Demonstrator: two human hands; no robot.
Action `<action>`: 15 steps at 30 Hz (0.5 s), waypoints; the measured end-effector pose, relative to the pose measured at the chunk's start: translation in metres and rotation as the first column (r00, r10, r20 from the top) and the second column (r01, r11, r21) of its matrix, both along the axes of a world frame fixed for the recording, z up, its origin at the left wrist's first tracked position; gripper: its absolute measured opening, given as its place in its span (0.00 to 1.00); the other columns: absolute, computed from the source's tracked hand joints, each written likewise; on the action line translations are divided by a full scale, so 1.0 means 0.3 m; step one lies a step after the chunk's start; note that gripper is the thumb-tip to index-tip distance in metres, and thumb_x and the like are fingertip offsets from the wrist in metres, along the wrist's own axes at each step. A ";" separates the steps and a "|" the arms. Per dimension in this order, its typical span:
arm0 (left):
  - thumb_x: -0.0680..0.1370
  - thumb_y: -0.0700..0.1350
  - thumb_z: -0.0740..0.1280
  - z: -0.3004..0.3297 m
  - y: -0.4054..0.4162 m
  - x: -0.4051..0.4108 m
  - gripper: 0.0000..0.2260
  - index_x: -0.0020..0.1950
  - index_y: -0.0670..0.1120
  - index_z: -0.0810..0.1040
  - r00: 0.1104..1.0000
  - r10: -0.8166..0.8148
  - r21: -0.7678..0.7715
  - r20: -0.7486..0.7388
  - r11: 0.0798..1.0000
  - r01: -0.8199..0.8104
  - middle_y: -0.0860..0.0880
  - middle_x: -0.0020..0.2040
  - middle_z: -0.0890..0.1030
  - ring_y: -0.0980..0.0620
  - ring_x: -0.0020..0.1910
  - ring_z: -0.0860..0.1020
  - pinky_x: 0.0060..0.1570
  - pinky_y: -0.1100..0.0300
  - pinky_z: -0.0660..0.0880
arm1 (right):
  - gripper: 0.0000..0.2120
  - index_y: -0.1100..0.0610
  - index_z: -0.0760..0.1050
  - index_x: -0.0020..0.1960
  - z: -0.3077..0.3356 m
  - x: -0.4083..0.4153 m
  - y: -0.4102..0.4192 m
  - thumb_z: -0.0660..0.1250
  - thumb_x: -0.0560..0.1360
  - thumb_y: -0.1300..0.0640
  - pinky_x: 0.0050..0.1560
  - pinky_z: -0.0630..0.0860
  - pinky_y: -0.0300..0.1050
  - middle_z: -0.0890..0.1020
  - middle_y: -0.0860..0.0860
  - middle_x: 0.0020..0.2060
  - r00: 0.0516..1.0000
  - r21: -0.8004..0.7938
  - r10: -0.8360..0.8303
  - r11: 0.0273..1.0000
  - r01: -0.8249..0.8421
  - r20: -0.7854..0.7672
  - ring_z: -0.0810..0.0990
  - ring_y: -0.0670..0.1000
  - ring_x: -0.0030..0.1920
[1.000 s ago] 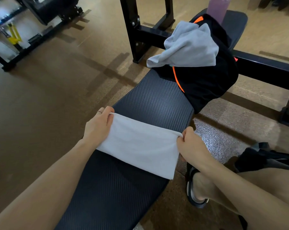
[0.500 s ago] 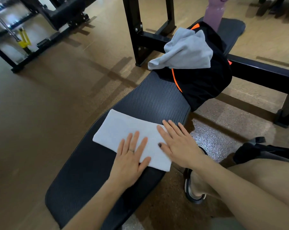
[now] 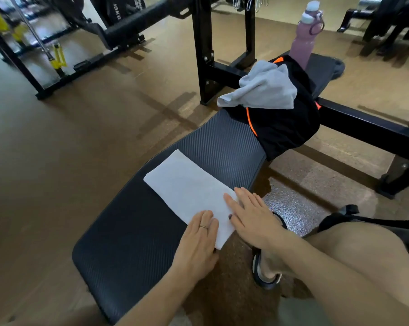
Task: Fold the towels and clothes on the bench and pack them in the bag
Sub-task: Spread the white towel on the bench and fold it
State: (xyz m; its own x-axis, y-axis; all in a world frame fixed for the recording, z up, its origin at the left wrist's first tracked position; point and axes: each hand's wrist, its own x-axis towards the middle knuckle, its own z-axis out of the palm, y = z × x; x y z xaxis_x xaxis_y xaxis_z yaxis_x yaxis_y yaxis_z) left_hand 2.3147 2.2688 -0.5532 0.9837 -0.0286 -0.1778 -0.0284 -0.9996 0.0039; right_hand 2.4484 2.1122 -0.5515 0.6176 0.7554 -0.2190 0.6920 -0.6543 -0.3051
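Both the left hand (image 3: 198, 241) and right hand (image 3: 250, 216) lie flat with fingers straight, gripping nothing, pressing the folded white towel (image 3: 187, 189) onto the table (image 3: 133, 231), probably to flatten its creases before packing.

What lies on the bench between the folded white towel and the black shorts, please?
Nothing: in the head view, only bare ribbed bench padding separates the white towel from the black shorts.

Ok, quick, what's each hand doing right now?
Left hand: open, flat on the white towel.
Right hand: open, flat on the towel's near end.
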 end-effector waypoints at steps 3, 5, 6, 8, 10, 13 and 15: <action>0.71 0.51 0.75 -0.020 -0.020 -0.019 0.25 0.60 0.44 0.66 0.995 0.051 -0.007 0.081 0.999 -0.050 0.39 0.64 0.72 0.38 0.65 0.75 0.70 0.45 0.71 | 0.36 0.46 0.50 0.80 0.003 0.027 -0.018 0.61 0.76 0.48 0.80 0.46 0.55 0.48 0.52 0.81 0.994 0.064 0.108 0.992 -0.108 0.010 0.46 0.55 0.80; 0.71 0.51 0.76 -0.024 -0.032 -0.027 0.25 0.60 0.46 0.67 0.992 0.048 0.014 0.118 0.999 -0.050 0.37 0.63 0.75 0.37 0.64 0.76 0.68 0.44 0.71 | 0.44 0.44 0.50 0.80 -0.012 0.031 -0.018 0.68 0.70 0.52 0.80 0.46 0.56 0.47 0.49 0.81 0.972 0.034 0.227 0.973 -0.229 0.056 0.45 0.54 0.80; 0.71 0.51 0.78 -0.018 -0.036 -0.030 0.25 0.59 0.47 0.68 0.990 0.048 0.011 0.131 0.999 -0.050 0.37 0.63 0.76 0.38 0.63 0.77 0.67 0.45 0.72 | 0.47 0.43 0.49 0.80 -0.020 0.031 -0.015 0.71 0.68 0.55 0.79 0.47 0.55 0.48 0.49 0.81 0.958 0.005 0.273 0.962 -0.274 0.086 0.46 0.54 0.80; 0.70 0.50 0.79 -0.006 -0.029 -0.038 0.23 0.58 0.48 0.72 0.985 0.051 -0.020 0.162 0.999 -0.049 0.39 0.61 0.77 0.40 0.61 0.78 0.64 0.48 0.75 | 0.48 0.45 0.54 0.79 -0.018 0.029 -0.007 0.74 0.67 0.62 0.78 0.57 0.56 0.55 0.50 0.80 0.936 -0.001 0.308 0.950 -0.312 0.172 0.56 0.57 0.78; 0.70 0.48 0.79 0.002 -0.006 -0.058 0.18 0.55 0.49 0.75 0.979 0.046 -0.051 0.196 0.998 -0.037 0.42 0.59 0.77 0.43 0.58 0.78 0.60 0.52 0.78 | 0.41 0.48 0.64 0.76 -0.002 0.036 -0.006 0.73 0.66 0.65 0.71 0.68 0.55 0.66 0.52 0.76 0.915 0.033 0.312 0.943 -0.331 0.254 0.68 0.58 0.71; 0.74 0.47 0.75 0.021 0.060 -0.107 0.11 0.51 0.50 0.75 0.974 0.027 -0.116 0.224 0.993 -0.001 0.49 0.54 0.76 0.50 0.50 0.78 0.49 0.59 0.79 | 0.29 0.48 0.71 0.71 0.019 0.039 -0.017 0.70 0.71 0.60 0.68 0.70 0.52 0.72 0.49 0.71 0.891 0.074 0.345 0.922 -0.381 0.297 0.71 0.54 0.66; 0.77 0.48 0.71 0.034 0.114 -0.137 0.07 0.51 0.50 0.75 0.977 -0.004 -0.148 0.213 0.988 0.036 0.51 0.53 0.77 0.50 0.48 0.80 0.44 0.59 0.79 | 0.18 0.46 0.75 0.65 0.033 0.026 -0.023 0.63 0.75 0.53 0.68 0.69 0.49 0.76 0.45 0.66 0.882 0.137 0.359 0.900 -0.414 0.306 0.72 0.51 0.64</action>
State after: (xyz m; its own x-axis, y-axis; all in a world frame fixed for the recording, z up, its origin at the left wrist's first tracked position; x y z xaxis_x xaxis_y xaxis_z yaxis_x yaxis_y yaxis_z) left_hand 2.2735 2.3031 -0.5431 0.9974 -0.0588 0.0421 -0.0644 -0.9873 0.1453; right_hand 2.4560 2.1052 -0.5417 0.2818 0.9557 0.0854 0.9499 -0.2653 -0.1655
